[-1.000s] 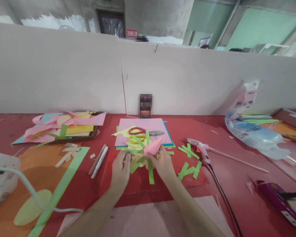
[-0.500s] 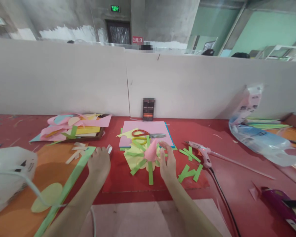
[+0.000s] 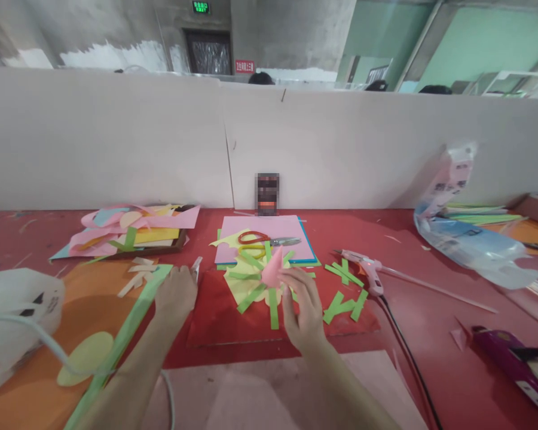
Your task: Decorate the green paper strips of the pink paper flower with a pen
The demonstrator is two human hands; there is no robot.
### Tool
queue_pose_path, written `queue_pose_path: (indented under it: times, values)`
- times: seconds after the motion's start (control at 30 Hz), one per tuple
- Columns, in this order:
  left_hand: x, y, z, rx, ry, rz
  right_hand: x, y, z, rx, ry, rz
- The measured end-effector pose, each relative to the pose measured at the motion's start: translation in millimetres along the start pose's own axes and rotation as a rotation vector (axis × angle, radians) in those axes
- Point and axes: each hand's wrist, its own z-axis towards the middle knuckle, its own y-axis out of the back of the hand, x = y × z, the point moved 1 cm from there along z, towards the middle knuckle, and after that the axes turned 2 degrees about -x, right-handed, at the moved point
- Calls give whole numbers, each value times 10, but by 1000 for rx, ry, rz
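My left hand (image 3: 176, 295) is closed over a white marker (image 3: 196, 267) lying left of the red sheet (image 3: 215, 319); only the marker's tip shows past my fingers. My right hand (image 3: 302, 306) pinches the lower edge of a pink paper cone (image 3: 272, 267), which stands point-up over a yellow paper shape (image 3: 246, 285) crossed by green strips (image 3: 273, 307). Orange-handled scissors (image 3: 269, 240) lie on a pink sheet (image 3: 273, 230) just behind the cone.
A pink glue gun (image 3: 363, 270) and its black cord lie to the right, with loose green strips (image 3: 345, 304) beside it. A tray of paper scraps (image 3: 130, 230) sits back left, a plastic bag (image 3: 466, 248) back right. A white partition (image 3: 116, 143) closes the far side.
My left hand left the cone, moved left to the marker and closed on it. My right hand opened beside the cone, then pinched it again.
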Motion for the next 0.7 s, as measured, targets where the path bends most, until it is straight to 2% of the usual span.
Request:
queue_pose_path:
  times: [0.1, 0.2, 0.23, 0.33, 0.4, 0.47, 0.57, 0.7]
  values:
    - [-111, 162, -77, -78, -12, -20, -40, -51, -61, 59, -129, 28]
    - [-350, 268, -293, -105, -77, -88, -84, -80, -103, 138, -224, 54]
    - [-445, 261, -388, -78, -116, -139, -83, -82, -110, 184, -216, 64]
    - [-693, 114, -661, 132, -263, -543, -38, -89, -114, 356, -113, 102]
    - [-783, -8, -782, 190, -357, -713, -6, -104, -110, 446, -58, 116]
    - [-800, -89, -839, 236, -360, -900, 0, -123, -102, 451, -28, 100]
    - [-764, -100, -854, 376, -418, -1076, -45, -148, -89, 385, -10, 69]
    - [-729, -51, -827, 395, -518, -1205, -109, -154, -88, 326, -128, 81]
